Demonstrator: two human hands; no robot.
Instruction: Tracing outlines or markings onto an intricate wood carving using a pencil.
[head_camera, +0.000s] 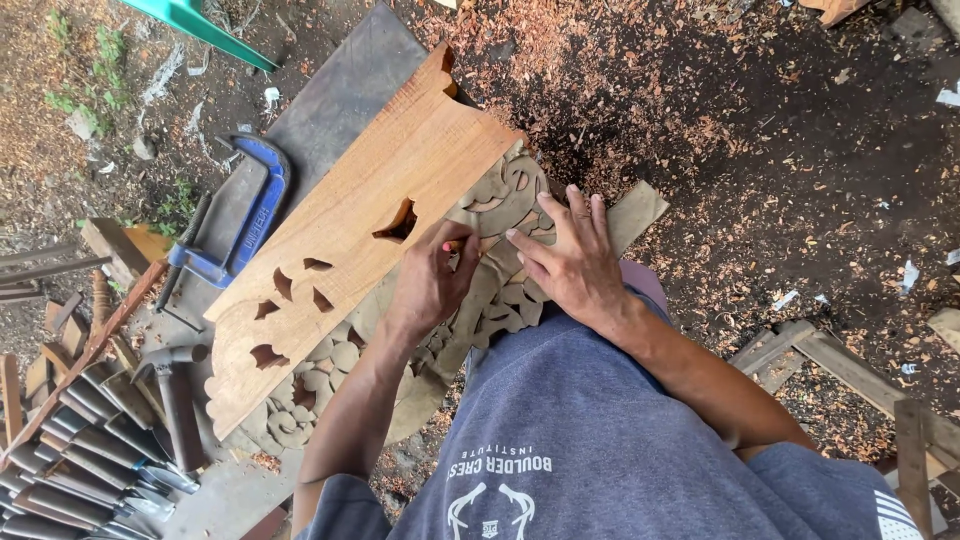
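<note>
Left hand (432, 282): fingers curled closed, knuckles up, forearm extended forward. Right hand (568, 262): palm down, fingers spread flat, wrist bent, forearm angled inward.

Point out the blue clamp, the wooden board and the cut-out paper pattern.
blue clamp (262, 205), head view, on its curved frame.
wooden board (400, 165), head view, on its bare upper face.
paper pattern (505, 190), head view, on the scrollwork near the fingers.

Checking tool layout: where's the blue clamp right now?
In the head view, the blue clamp lies at upper left on a grey slab, just left of the wooden board, above the hammer.
</note>
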